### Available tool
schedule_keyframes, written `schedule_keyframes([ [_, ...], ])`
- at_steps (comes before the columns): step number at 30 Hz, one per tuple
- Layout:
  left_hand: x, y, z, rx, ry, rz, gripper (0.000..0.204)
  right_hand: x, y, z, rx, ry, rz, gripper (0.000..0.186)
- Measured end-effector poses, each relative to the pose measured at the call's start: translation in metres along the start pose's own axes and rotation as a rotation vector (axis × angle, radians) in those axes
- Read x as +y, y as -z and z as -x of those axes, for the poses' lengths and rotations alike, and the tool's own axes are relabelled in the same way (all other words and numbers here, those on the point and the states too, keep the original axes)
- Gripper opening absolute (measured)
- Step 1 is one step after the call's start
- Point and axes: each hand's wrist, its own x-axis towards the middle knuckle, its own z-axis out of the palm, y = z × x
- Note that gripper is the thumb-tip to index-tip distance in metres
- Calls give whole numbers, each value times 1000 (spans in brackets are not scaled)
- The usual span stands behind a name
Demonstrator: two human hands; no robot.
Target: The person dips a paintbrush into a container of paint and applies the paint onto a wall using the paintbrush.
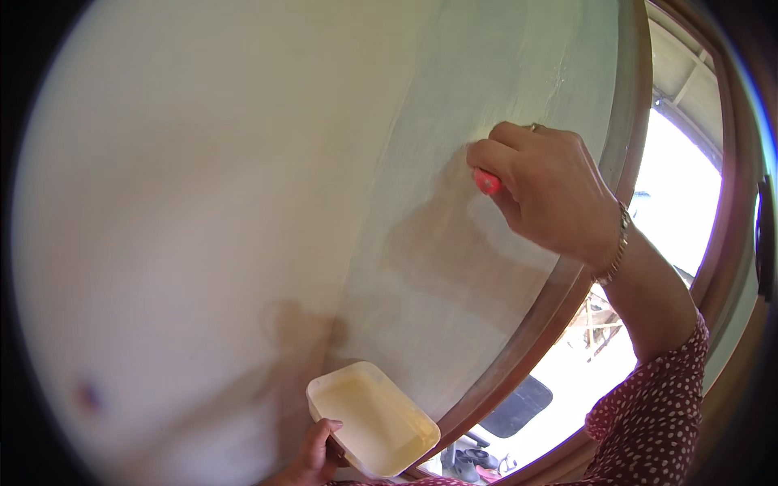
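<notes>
My right hand (551, 182) is raised against the wall (438, 235), its fingers closed around a red-handled paintbrush (486, 181). Only the rounded red end of the handle shows; the bristles are hidden behind my fingers. Lower down, my left hand (316, 452) grips the edge of a shallow rectangular plastic tub (427, 419), thumb over the rim. Cream-coloured paint (369, 417) lies in the tub, which is tilted. A pale greenish-grey strip of wall with streaks lies under my right hand, and a smoother cream area (219, 194) spreads to its left.
A brown wooden frame (539, 316) borders the wall on the right, along a bright opening. Through it show a dark flat panel (517, 407) and some shoes (466, 467) low down. Shadows of my arms fall across the wall.
</notes>
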Motion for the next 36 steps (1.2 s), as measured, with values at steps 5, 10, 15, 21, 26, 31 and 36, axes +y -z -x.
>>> schedule_keyframes([
  [5, -11, 18, -14, -31, -2, -7, 66, 42, 12, -25, 365, -210, -142, 21],
  [10, -22, 31, -28, -5, 25, 30, 66, 199, 41, -90, 808, -10, 266, 16],
  [15, -22, 22, -26, 80, 29, 71, 62, 307, 34, -101, 688, -193, 321, 18],
  [21, -19, 2, -21, 160, -48, 52, 60, 203, 6, -55, 462, -148, 339, 13],
  [26, -30, 25, -32, 119, -63, 1, 64, 44, -39, 16, 234, -67, 134, 9],
  [31, -35, 28, -41, 134, -62, 14, 64, 48, -24, -7, 417, -171, -97, 23],
  [36, -35, 38, -44, 77, -45, 3, 62, 186, -6, -101, 686, -54, 103, 10],
])
